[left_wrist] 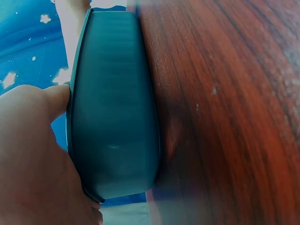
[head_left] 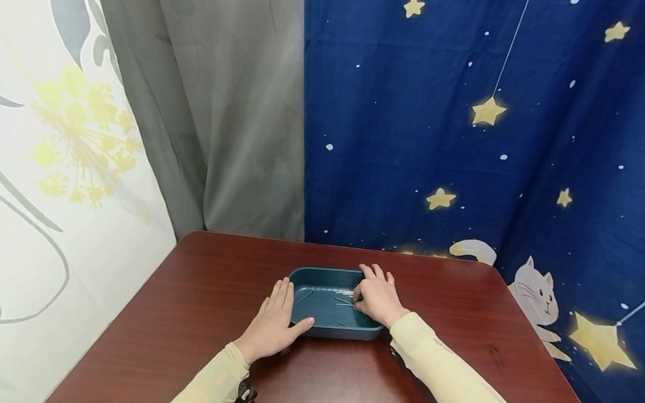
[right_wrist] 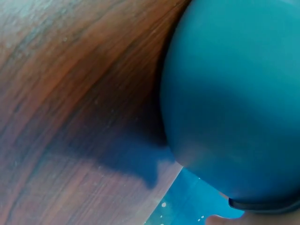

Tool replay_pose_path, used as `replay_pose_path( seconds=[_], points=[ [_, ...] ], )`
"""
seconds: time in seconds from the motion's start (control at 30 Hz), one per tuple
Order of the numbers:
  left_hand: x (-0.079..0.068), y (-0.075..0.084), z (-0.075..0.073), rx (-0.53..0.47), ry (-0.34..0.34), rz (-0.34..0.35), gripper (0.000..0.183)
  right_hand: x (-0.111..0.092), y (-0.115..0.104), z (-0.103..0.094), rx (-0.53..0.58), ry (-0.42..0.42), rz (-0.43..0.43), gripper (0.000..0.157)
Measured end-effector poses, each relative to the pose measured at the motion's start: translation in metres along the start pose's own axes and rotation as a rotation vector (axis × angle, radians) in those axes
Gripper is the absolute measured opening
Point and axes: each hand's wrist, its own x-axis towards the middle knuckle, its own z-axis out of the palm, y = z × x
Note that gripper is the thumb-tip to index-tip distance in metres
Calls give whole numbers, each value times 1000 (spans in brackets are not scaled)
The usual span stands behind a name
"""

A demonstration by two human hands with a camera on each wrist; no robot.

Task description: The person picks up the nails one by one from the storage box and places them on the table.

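Tray (head_left: 328,332), blue-green, boxy w/ round corners, plastic-looking, sits on a shiny red-brown wood-look table (head_left: 229,282), w/ L hand (head_left: 274,323) straight-fingered & touching its L side, R hand (head_left: 379,297) bent over thin, straight, silvery, metal-looking sticks (head_left: 344,304) inside, can't tell if pinching any.

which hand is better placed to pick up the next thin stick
Probably the right hand: it reaches into the tray close to several sticks, while the left hand rests at the tray's left rim.
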Motion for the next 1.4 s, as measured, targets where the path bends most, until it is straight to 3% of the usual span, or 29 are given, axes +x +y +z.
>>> replay_pose_path(
  seconds=[0.37,1.03,1.23,1.4],
  points=[
    [-2,0,-1,-8,-5,4,104,-1,-1,-3,-37,-2,-12,30],
    [-2,2,1,-4,36,9,102,-17,3,-39,-37,95,-35,27],
    [0,0,1,3,61,13,102,-24,11,-54,-24,124,-24,26],
    [0,0,2,2,42,10,103,-33,22,-65,-30,132,2,25]
  ],
)
